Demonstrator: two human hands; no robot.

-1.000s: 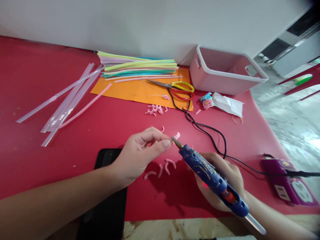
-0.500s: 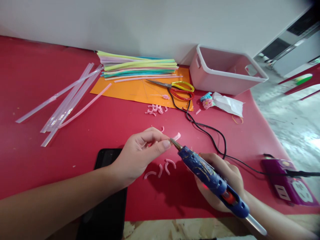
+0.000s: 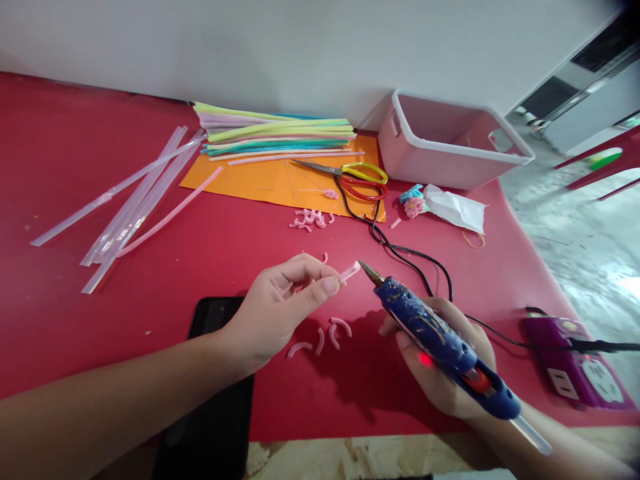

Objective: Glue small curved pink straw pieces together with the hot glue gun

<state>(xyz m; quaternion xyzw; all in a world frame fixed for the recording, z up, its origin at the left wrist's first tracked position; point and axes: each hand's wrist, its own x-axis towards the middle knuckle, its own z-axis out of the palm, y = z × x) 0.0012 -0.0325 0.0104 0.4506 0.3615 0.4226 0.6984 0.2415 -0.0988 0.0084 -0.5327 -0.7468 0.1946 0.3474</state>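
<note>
Between thumb and fingers, my left hand [image 3: 287, 303] pinches a short pink piece of pipe cleaner [image 3: 351, 271], its free end pointing right. My right hand [image 3: 453, 360] is wrapped round a blue hot glue gun [image 3: 430, 327], with a clear glue stick [image 3: 533, 437] poking out of its back. The metal nozzle is close to the tip of the pink piece; whether they touch I cannot tell. Below my left hand lie several curved pink pieces [image 3: 320, 341]. A small heap of pink pieces [image 3: 311, 219] sits farther back.
Pipe cleaners [image 3: 280, 130] and scissors [image 3: 357, 175] lie on orange paper [image 3: 240, 183]. Clear glue sticks [image 3: 143, 200] are at left, a phone [image 3: 215, 400] under my left forearm. A pink bin [image 3: 450, 157] stands back right; a black cord [image 3: 420, 257] runs near a purple power strip [image 3: 570, 360].
My right hand has drawn the glue gun to the right, so its nozzle moved from beside my left fingertips to the outer end of the pink piece. My left hand has barely moved.
</note>
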